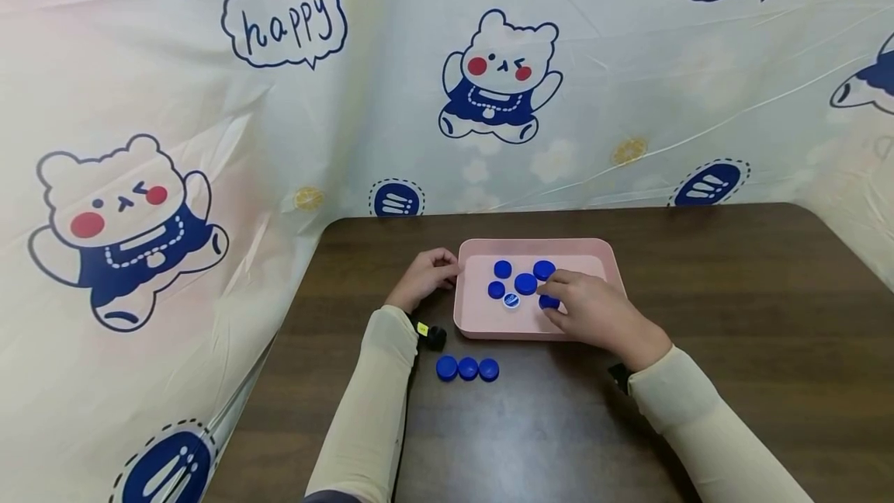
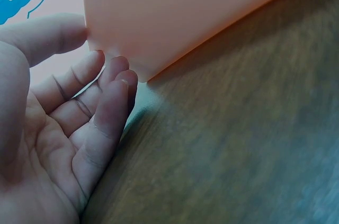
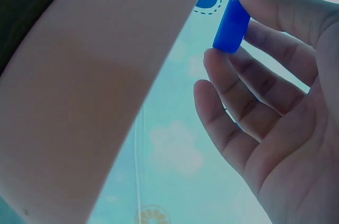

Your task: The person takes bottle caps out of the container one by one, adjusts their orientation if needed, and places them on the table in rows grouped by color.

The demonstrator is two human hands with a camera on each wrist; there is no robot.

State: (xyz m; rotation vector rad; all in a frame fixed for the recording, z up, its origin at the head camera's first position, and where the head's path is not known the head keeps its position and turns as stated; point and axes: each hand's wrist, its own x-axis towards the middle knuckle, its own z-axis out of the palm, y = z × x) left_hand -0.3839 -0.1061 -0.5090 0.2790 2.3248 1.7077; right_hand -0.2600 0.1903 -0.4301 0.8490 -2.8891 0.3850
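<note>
My right hand (image 1: 604, 313) is over the right half of the pink tray (image 1: 482, 324). Its thumb and fingertips pinch a blue bottle cap (image 3: 231, 27) by its edges, with a gap between cap and tray in the right wrist view. At the tray's left side, my left hand (image 1: 427, 278) holds the rim: in the left wrist view the thumb (image 2: 58, 33) meets the edge and the curled fingers are against the wall near a corner. Several more blue caps (image 1: 526, 283) lie on the tray, along with a white-rimmed cap (image 1: 512, 300) with blue print.
Three blue caps (image 1: 468, 369) stand in a touching row on the brown wooden table (image 1: 545, 425), in front of the tray. A black wrist device with a yellow tag (image 1: 429, 334) sits by the left sleeve. Patterned cloth (image 1: 615, 68) hangs behind the table.
</note>
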